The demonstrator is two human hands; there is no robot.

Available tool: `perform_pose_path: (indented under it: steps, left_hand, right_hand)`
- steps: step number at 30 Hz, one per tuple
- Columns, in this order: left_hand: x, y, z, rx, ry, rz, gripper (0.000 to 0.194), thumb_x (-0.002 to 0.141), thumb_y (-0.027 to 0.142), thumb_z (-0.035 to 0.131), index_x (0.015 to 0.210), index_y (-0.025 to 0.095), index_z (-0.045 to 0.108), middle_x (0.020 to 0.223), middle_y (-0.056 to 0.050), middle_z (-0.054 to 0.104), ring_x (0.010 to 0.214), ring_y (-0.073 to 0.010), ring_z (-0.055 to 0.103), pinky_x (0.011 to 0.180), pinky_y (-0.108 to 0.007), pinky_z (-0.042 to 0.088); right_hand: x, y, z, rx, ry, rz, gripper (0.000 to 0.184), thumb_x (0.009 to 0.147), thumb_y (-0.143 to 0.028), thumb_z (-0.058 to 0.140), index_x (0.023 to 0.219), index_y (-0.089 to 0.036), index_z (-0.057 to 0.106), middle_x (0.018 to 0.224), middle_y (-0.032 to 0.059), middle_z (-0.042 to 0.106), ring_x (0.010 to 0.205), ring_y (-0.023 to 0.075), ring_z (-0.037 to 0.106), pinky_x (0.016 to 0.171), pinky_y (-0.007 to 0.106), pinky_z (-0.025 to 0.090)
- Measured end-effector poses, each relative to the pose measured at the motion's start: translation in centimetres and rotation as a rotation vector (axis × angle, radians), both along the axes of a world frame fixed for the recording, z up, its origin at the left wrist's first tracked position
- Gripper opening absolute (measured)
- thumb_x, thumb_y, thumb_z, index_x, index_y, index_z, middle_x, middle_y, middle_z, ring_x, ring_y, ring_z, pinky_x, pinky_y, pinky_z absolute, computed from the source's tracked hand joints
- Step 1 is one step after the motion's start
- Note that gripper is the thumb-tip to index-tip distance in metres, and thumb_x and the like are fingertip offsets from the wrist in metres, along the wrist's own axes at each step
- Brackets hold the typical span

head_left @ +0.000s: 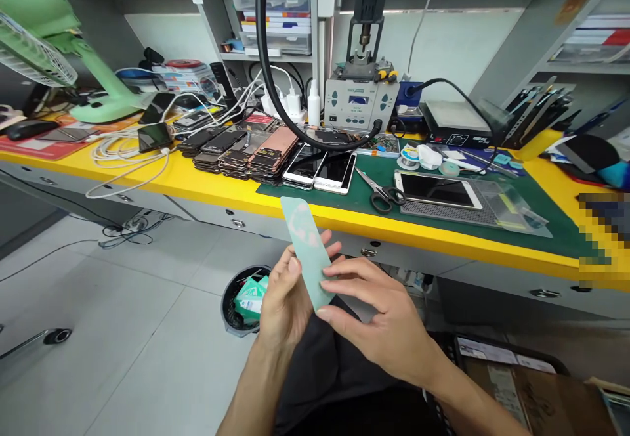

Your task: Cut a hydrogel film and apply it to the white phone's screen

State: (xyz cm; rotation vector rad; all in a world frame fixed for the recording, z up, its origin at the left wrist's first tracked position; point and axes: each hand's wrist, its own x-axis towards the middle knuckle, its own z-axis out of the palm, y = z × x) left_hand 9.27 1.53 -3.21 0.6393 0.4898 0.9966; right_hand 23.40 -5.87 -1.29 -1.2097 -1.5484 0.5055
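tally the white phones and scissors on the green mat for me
White-framed smartphones on the green cutting mat: 3
Steel scissors with black handles: 1
Total: 4

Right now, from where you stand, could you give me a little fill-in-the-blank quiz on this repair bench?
The left hand and right hand hold a pale ____ card.
The bench's front edge is painted ____.
The scissors on the mat have ____ handles.
The round bin stands on the ____.

Missing words: green; yellow; black; floor.
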Motion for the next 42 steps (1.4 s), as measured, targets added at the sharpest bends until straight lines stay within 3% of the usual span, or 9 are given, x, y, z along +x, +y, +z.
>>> perform_pose_path:
  steps: [9, 16, 19, 24, 31, 34, 37, 39, 42]
  left_hand:
    - [0.2, 0.0, -0.5, 0.094, 0.042, 0.102, 0.034, 0.086, 0.045, 0.079, 0.108, 0.02, 0.072, 0.146, -0.014, 0.064, 0.134, -0.0409, 0.06, 0.114, -0.059, 0.046]
    - [0.5, -0.5, 0.0, 0.09, 0.072, 0.153, 0.029, 0.085, 0.038, 0.082, 0.102, 0.018, 0.072, 0.146, -0.015, 0.064, 0.131, -0.0401, 0.062, 0.111, -0.057, 0.049]
    - [0.4, -0.6, 0.2, 0.095, 0.089, 0.144, 0.028, 0.085, 0.037, 0.082, 0.102, 0.018, 0.071, 0.145, -0.015, 0.065, 0.132, -0.0395, 0.062, 0.111, -0.057, 0.05]
    - [0.2, -0.9, 0.3, 0.12, 0.177, 0.162, 0.023, 0.088, 0.032, 0.081, 0.103, 0.019, 0.071, 0.146, -0.012, 0.064, 0.132, -0.0359, 0.062, 0.111, -0.051, 0.051]
    - [0.1, -1.0, 0.0, 0.162, 0.292, 0.177, 0.021, 0.088, 0.033, 0.081, 0.099, 0.019, 0.07, 0.138, -0.01, 0.067, 0.127, -0.0317, 0.065, 0.107, -0.044, 0.054]
    - [0.0, -1.0, -0.4, 0.235, 0.332, 0.142, 0.021, 0.089, 0.032, 0.08, 0.103, 0.021, 0.069, 0.138, -0.009, 0.066, 0.124, -0.03, 0.066, 0.102, -0.042, 0.057]
    - [-0.2, -1.2, -0.5, 0.386, 0.437, 0.069, 0.036, 0.09, 0.029, 0.079, 0.123, 0.028, 0.065, 0.136, -0.007, 0.066, 0.124, -0.0276, 0.065, 0.103, -0.04, 0.055]
    - [-0.3, -1.4, -0.5, 0.516, 0.544, 0.034, 0.048, 0.091, 0.027, 0.077, 0.136, 0.034, 0.06, 0.142, -0.006, 0.062, 0.128, -0.0259, 0.062, 0.107, -0.039, 0.051]
    - [-0.4, -1.8, -0.3, 0.651, 0.639, 0.008, 0.05, 0.095, 0.027, 0.071, 0.142, 0.04, 0.058, 0.155, -0.002, 0.051, 0.138, -0.0257, 0.054, 0.111, -0.037, 0.048]
  right_hand:
    - [-0.1, -0.1, -0.3, -0.146, 0.085, 0.007, 0.02, 0.088, -0.03, 0.082, 0.108, -0.029, 0.082, 0.116, 0.0081, 0.077, 0.107, 0.0277, 0.071, 0.1, 0.043, 0.055]
    - [0.3, 0.4, -0.9, -0.352, 0.38, 0.102, 0.011, 0.086, -0.031, 0.084, 0.096, -0.027, 0.084, 0.116, 0.007, 0.073, 0.113, 0.0255, 0.069, 0.102, 0.039, 0.052]
    - [0.6, 0.7, -1.1, -0.373, 0.464, 0.11, 0.006, 0.086, -0.03, 0.083, 0.091, -0.026, 0.083, 0.11, 0.007, 0.071, 0.108, 0.024, 0.069, 0.098, 0.036, 0.054]
    - [0.6, 0.6, -1.1, -0.363, 0.513, 0.111, 0.016, 0.079, -0.029, 0.09, 0.093, -0.025, 0.083, 0.109, 0.007, 0.071, 0.108, 0.0244, 0.069, 0.096, 0.034, 0.055]
    - [1.0, 0.7, -1.8, -0.429, 0.598, 0.173, 0.009, 0.084, -0.031, 0.085, 0.091, -0.025, 0.085, 0.105, 0.0061, 0.073, 0.098, 0.0218, 0.071, 0.087, 0.032, 0.058]
    - [1.6, 1.0, -1.6, -0.407, 0.573, 0.161, 0.011, 0.088, -0.033, 0.082, 0.09, -0.023, 0.085, 0.1, 0.0069, 0.075, 0.095, 0.0218, 0.071, 0.087, 0.032, 0.058]
    - [2.5, 1.4, -1.2, -0.368, 0.634, 0.128, 0.013, 0.092, -0.035, 0.078, 0.095, -0.024, 0.084, 0.097, 0.0059, 0.077, 0.087, 0.0194, 0.071, 0.081, 0.03, 0.058]
    - [3.0, 1.8, -1.2, -0.336, 0.69, 0.114, 0.011, 0.091, -0.033, 0.08, 0.098, -0.026, 0.084, 0.098, 0.0048, 0.077, 0.082, 0.0177, 0.07, 0.077, 0.029, 0.058]
    - [3.3, 2.3, -1.6, -0.29, 0.748, 0.124, 0.01, 0.087, -0.028, 0.084, 0.098, -0.027, 0.085, 0.097, 0.0044, 0.077, 0.076, 0.0172, 0.07, 0.072, 0.029, 0.059]
